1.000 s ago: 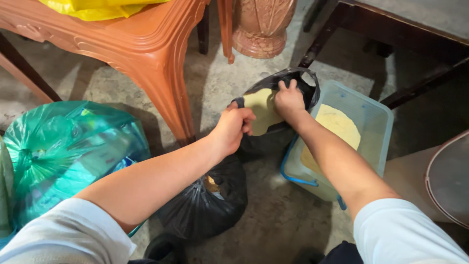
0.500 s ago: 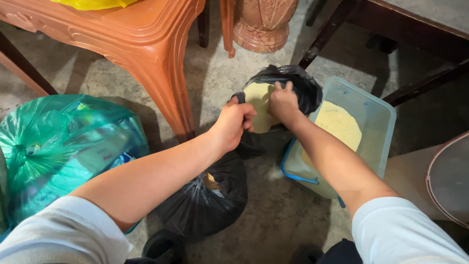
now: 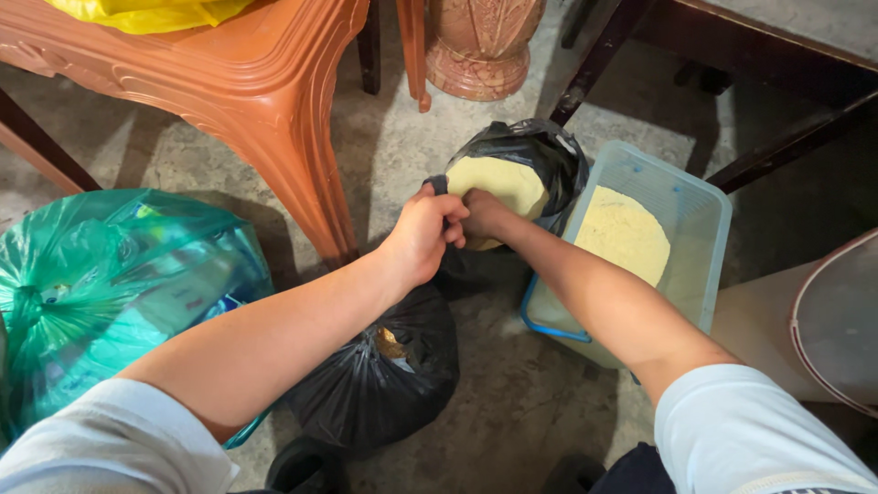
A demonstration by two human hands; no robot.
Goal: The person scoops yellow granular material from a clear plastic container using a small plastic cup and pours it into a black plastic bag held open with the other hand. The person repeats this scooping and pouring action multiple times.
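Gripping the near rim of an open black bag [image 3: 558, 160], the left hand [image 3: 422, 233] is curled into a fist around the plastic, and the right hand [image 3: 483, 215] pinches the same rim just beside it. Yellow powder [image 3: 498, 183] fills the bag, which stands on the floor against a clear plastic tub [image 3: 695, 229] holding more of the same powder. A tied black bag [image 3: 384, 375] lies under the left forearm, with a green bag [image 3: 110, 293] to the left and an orange plastic table [image 3: 256, 82] beyond.
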